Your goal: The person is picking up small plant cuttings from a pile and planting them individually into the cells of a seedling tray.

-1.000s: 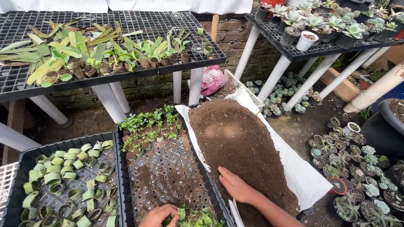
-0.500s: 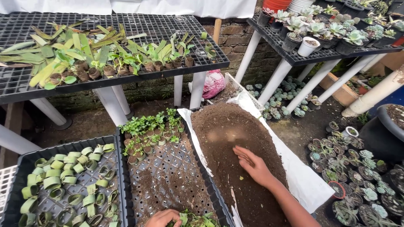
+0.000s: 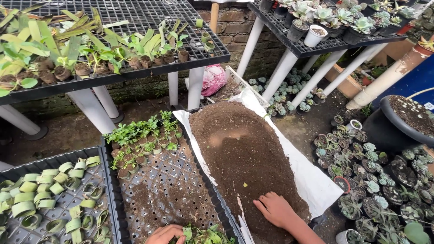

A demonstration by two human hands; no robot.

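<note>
Soil-gathering looks underway: right hand (image 3: pixel 276 210) rests spread-fingered on the potting-soil heap (image 3: pixel 246 158), grasping nothing, while left hand (image 3: pixel 165 234), beside it, clutches green seedlings (image 3: pixel 205 235); scooping likely follows.

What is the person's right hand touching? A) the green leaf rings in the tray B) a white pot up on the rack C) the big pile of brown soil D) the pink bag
C: the right hand lies flat on the near end of the soil pile heaped on the white sheet, far from the pots, rings and bag.
</note>
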